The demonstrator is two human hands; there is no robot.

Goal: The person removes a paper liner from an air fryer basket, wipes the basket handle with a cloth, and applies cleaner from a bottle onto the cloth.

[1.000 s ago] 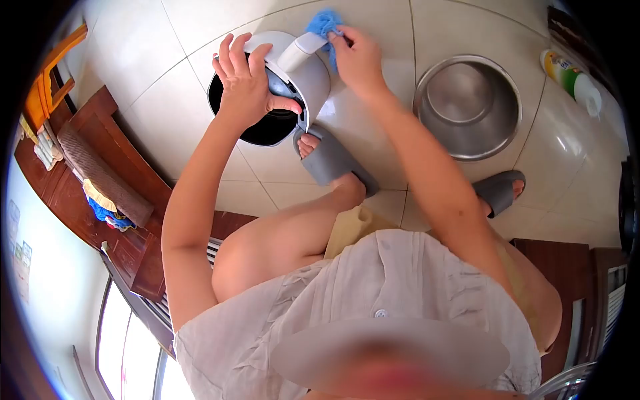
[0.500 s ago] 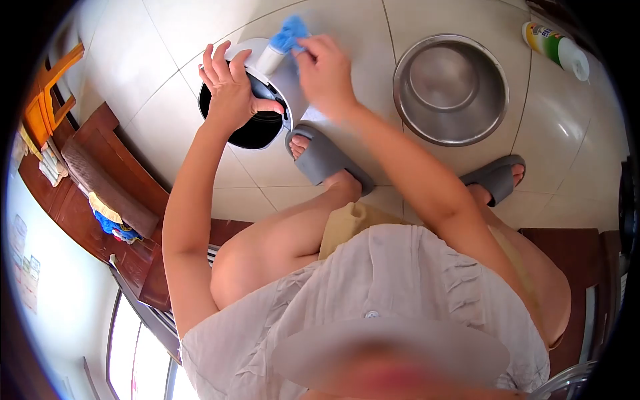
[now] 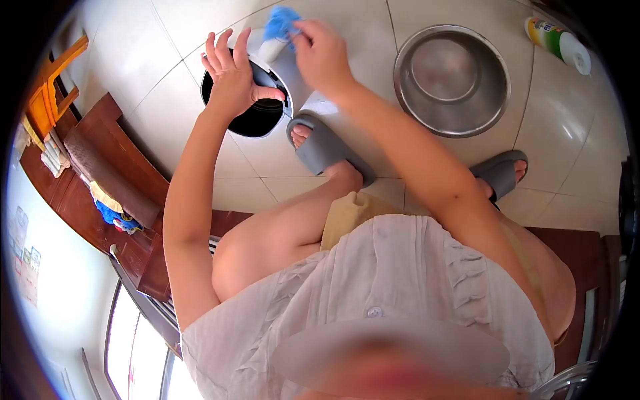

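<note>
A white, rounded container (image 3: 293, 70) with a black interior (image 3: 257, 125) stands on the floor in front of me, its opening facing me. My left hand (image 3: 233, 77) is at this opening, fingers spread wide and thumb stretched across towards the right rim. Whether its palm presses on the container is hard to tell. In the closed fingers of my right hand (image 3: 325, 57) is a bunched blue cloth (image 3: 281, 24). The cloth lies against a white part (image 3: 271, 50) that sticks out from the container's far side, covering its end.
A steel basin (image 3: 452, 81) sits on the tiled floor to the right. Beyond it lies a white, green and yellow bottle (image 3: 559, 44). My feet in grey slippers (image 3: 327, 148) are close to the container. Dark wooden furniture (image 3: 120, 160) stands at left, with folded cloths on it.
My right hand has moved the blue cloth slightly left across the white part. My left hand stays spread at the opening. The whole view has shifted a little.
</note>
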